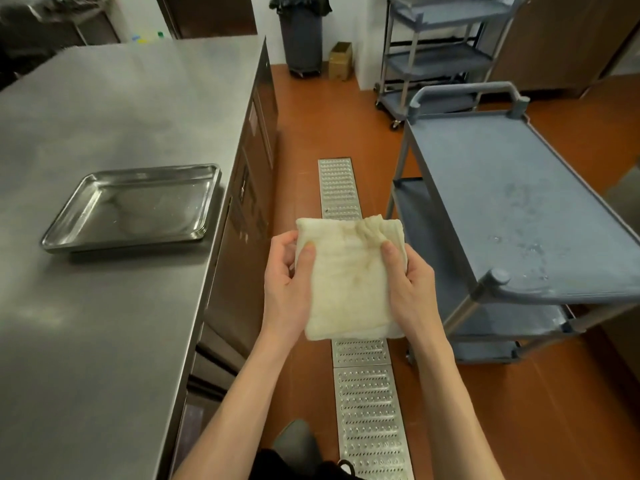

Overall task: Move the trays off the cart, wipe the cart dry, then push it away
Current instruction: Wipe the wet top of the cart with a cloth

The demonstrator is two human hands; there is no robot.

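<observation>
Both hands — left hand point(287, 292) and right hand point(412, 289) — grip a folded cloth point(349, 282) between the desk point(104, 341) bearing stacked trays point(135, 206) and the wet cart point(519, 188).

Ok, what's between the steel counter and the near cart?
In the head view, orange floor with a metal drain grate separates counter and cart; both hands hold the cloth above it.

text: none legible | labels: none | brands: none | numbers: none | signs: none
</observation>
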